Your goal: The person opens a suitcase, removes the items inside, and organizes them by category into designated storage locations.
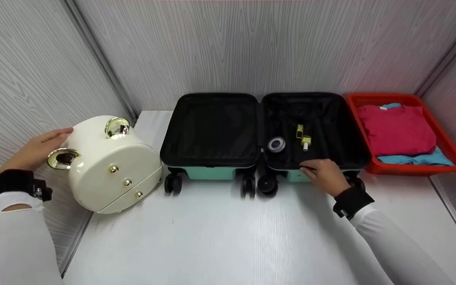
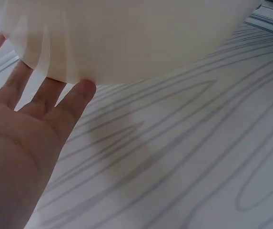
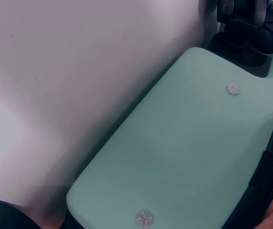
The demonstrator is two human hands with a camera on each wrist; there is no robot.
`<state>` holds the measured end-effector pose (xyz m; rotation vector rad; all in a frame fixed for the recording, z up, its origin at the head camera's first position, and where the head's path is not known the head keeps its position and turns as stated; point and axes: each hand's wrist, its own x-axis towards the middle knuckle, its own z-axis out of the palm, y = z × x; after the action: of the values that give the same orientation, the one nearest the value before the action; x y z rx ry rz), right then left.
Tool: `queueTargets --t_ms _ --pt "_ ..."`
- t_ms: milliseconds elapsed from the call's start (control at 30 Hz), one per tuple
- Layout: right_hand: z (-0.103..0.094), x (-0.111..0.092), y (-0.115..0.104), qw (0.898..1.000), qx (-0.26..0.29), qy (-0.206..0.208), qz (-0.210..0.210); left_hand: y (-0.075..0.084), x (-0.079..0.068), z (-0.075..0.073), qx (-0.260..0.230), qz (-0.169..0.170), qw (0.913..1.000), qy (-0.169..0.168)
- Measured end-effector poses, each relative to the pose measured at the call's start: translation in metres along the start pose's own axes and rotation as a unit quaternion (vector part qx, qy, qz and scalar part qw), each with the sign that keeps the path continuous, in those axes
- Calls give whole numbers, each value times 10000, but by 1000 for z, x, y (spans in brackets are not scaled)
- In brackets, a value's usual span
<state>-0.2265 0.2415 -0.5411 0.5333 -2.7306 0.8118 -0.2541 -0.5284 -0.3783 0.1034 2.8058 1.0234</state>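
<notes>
A cream, round-faced storage box (image 1: 105, 174) with gold ears and gold knobs stands at the left. My left hand (image 1: 36, 150) rests on its upper side behind one ear; in the left wrist view its extended fingers (image 2: 72, 105) touch the smooth shell. An open suitcase (image 1: 210, 172), mint green outside and black inside, lies in the middle. My right hand (image 1: 327, 174) holds the front rim of its right half between thumb and fingers. Inside that half are a round container (image 1: 276, 145), a nail polish bottle (image 1: 306, 143) and a small gold rectangular item (image 1: 299, 131).
A red basket (image 1: 414, 170) with folded pink clothing (image 1: 398, 130) and blue cloth (image 1: 418, 158) stands against the suitcase's right side. Black wheels (image 1: 267, 185) stick out at the suitcase's front. Wood-patterned walls (image 1: 228, 47) enclose the white table (image 1: 220, 237) behind and at both sides.
</notes>
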Motion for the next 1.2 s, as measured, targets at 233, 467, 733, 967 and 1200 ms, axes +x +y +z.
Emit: queueTargets --t_ms 233,467,733,967,1200 --pt "-2 0 3 10000 -10 -20 26 6 -2 2 661 71 9978 21" --pt "-2 0 4 10000 8 -54 23 5 -8 15 873 -171 9960 -51" --pt "-2 3 5 10000 -18 -55 18 10 -20 27 396 -259 9982 -370" --pt "0 5 6 10000 14 -39 -11 5 -32 25 -58 -251 9971 -721" --pt "0 5 5 10000 5 -76 -32 8 -47 31 -72 -22 9944 -1058"
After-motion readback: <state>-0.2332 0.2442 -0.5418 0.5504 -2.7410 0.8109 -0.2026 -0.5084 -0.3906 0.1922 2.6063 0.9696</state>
